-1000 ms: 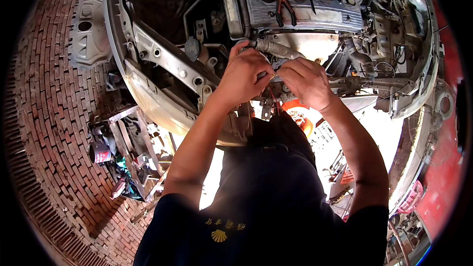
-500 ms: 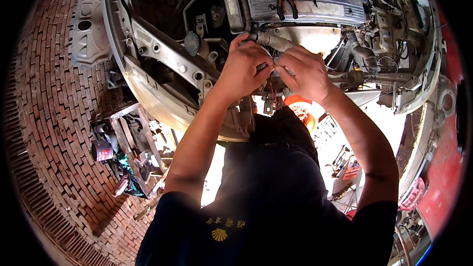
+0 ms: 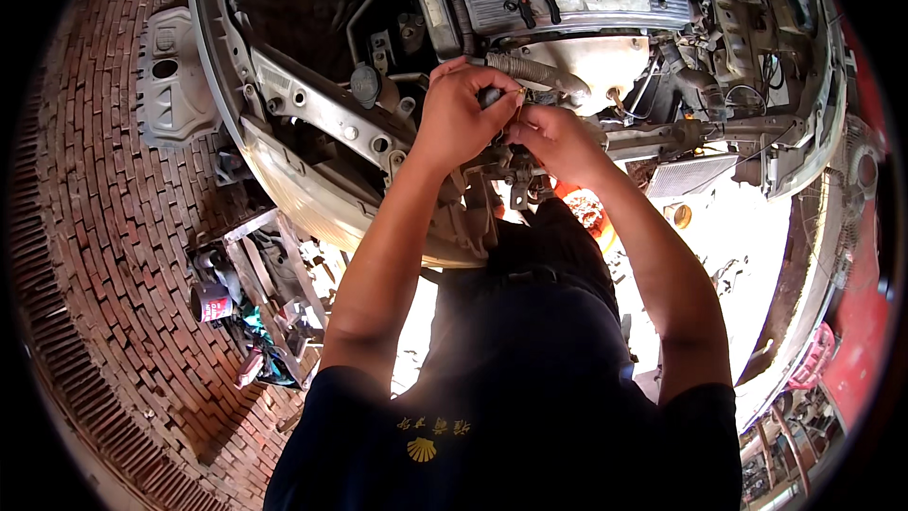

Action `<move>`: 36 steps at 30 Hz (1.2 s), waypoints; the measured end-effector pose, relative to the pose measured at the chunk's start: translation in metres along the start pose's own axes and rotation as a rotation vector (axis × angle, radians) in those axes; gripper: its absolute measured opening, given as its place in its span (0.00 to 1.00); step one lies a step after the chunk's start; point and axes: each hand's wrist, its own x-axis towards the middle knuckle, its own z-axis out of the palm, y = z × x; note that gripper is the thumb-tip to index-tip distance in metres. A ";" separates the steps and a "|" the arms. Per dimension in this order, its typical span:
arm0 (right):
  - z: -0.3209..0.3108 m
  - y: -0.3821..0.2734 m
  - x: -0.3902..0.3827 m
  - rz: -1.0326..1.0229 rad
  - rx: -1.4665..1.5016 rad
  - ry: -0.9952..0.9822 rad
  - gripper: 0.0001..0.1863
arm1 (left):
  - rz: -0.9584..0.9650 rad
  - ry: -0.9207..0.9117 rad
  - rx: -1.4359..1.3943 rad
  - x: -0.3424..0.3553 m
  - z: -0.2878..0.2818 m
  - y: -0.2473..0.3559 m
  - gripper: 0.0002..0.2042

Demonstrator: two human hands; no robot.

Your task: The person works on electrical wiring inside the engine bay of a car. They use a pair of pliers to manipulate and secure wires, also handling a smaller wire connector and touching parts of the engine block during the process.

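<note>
Pinching a small dark piece (image 3: 489,96) between thumb and bent fingers, the left hand (image 3: 459,118) is nearly closed, with a tiny yellow tip (image 3: 522,92) showing at its fingertips. Just to its right and slightly nearer, the right hand (image 3: 560,144) has its fingers curled toward the thumb; whether they grip anything I can't make out. Both hands are just nearer than the ribbed hose (image 3: 534,71); red-handled pliers (image 3: 524,2) lie farther off on the engine cover (image 3: 601,23).

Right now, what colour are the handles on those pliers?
The handles are red and black, seen in the head view.
</note>
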 end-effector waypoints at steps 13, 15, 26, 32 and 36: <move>-0.016 -0.010 -0.032 0.136 0.263 0.159 0.10 | 0.303 -0.064 -0.070 0.008 0.001 0.004 0.07; -0.025 -0.007 -0.038 0.122 0.295 0.146 0.11 | 0.270 -0.123 -0.077 0.009 0.000 0.004 0.07; -0.050 0.014 -0.031 0.195 0.597 -0.012 0.09 | 0.137 -0.286 0.084 0.017 -0.003 0.023 0.07; -0.062 0.027 -0.026 0.221 0.892 -0.161 0.07 | 0.135 -0.259 0.112 0.023 0.004 0.034 0.06; -0.063 0.027 -0.026 0.255 1.015 -0.195 0.05 | 0.153 -0.256 0.164 0.025 0.003 0.033 0.06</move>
